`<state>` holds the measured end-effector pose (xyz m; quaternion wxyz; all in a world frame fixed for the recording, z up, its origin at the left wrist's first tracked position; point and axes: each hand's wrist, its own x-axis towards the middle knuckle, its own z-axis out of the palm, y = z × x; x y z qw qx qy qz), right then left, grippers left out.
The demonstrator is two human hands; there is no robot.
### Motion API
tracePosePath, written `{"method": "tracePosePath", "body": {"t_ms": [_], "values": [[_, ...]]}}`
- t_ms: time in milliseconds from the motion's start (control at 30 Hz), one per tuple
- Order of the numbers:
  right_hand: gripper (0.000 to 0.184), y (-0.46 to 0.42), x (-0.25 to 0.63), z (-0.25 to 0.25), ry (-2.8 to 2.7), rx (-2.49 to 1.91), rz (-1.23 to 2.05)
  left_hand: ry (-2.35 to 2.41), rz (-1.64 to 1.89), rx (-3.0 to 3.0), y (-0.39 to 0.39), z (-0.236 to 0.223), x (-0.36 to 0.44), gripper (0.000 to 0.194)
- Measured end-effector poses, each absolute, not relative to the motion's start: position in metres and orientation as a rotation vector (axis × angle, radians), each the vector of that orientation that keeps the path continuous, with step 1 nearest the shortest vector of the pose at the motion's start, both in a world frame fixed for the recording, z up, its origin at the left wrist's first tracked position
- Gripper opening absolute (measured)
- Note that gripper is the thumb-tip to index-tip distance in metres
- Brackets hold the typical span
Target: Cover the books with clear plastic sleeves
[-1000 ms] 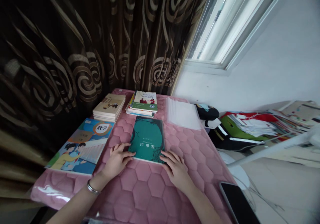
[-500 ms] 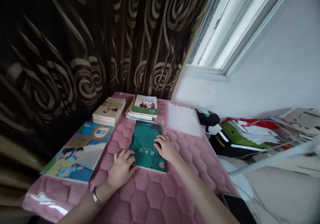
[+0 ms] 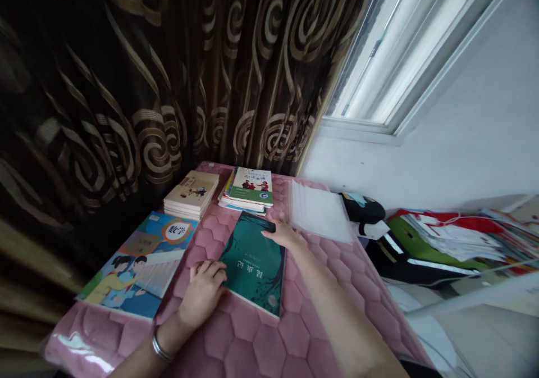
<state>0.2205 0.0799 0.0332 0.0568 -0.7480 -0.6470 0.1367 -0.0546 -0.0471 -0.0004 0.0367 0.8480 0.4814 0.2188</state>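
A teal-green paperback book (image 3: 252, 263) with white characters lies at a slant on the pink quilted cover, its title upside down to me. My right hand (image 3: 283, 233) grips its far right corner, thumb on the cover and fingers over the far edge. At the left edge, my left hand (image 3: 204, 288) is closed with bent fingers against the book; its thumb is mostly hidden. The book's near edge seems to rest on or just above the cover; I cannot tell which.
A blue math textbook (image 3: 143, 265) lies to the left. Behind it stands a stack of beige books (image 3: 191, 194), beside a stack of mixed books (image 3: 248, 190). Clear plastic sleeves (image 3: 320, 212) lie at the back right. A black bag (image 3: 404, 260) and papers (image 3: 455, 235) fill the right side.
My right hand went from the book's near right corner to its far right corner and closed there. The book has turned a little. My left hand stays at the left edge, fingers more curled.
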Motion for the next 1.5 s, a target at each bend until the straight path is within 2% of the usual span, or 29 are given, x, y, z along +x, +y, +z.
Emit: {"method": "tracePosePath", "body": {"t_ms": [200,300,467,600,700,833,1033,1133,1267,1433,1500], "values": [[0.069,0.028,0.236,0.023,-1.86,-2.402,0.203,1.91,0.562,2.435,-0.02,0.011,-0.077,0.036],[0.067,-0.003,0.253,0.014,-1.787,-2.438,0.208,1.88,0.532,2.322,0.01,0.01,-0.074,0.042],[0.056,-0.034,0.273,0.0,-1.593,-2.413,0.314,1.842,0.512,2.188,0.061,0.009,-0.045,0.035],[0.046,-0.037,0.271,-0.008,-1.48,-2.352,0.204,1.878,0.512,2.134,0.088,0.011,-0.025,0.026],[0.046,-0.037,0.264,-0.011,-1.401,-2.348,0.148,1.907,0.521,2.084,0.097,0.011,-0.021,0.022],[0.045,-0.038,0.261,-0.014,-1.333,-2.28,0.177,1.911,0.524,2.038,0.091,0.011,-0.023,0.019],[0.046,-0.038,0.263,-0.02,-1.257,-2.25,0.248,1.922,0.572,1.988,0.049,0.008,-0.028,0.029],[0.047,-0.037,0.262,-0.021,-1.238,-2.253,0.242,1.922,0.622,1.95,0.034,0.006,-0.031,0.021],[0.047,-0.039,0.261,-0.021,-1.238,-2.226,0.252,1.891,0.696,1.923,0.025,0.005,-0.032,0.024],[0.047,-0.04,0.26,-0.02,-1.265,-2.199,0.232,1.938,0.708,2.257,0.003,0.012,-0.017,0.028],[0.045,-0.04,0.26,-0.019,-1.276,-2.209,0.233,1.779,0.679,2.444,-0.011,0.012,-0.005,0.028]]}}
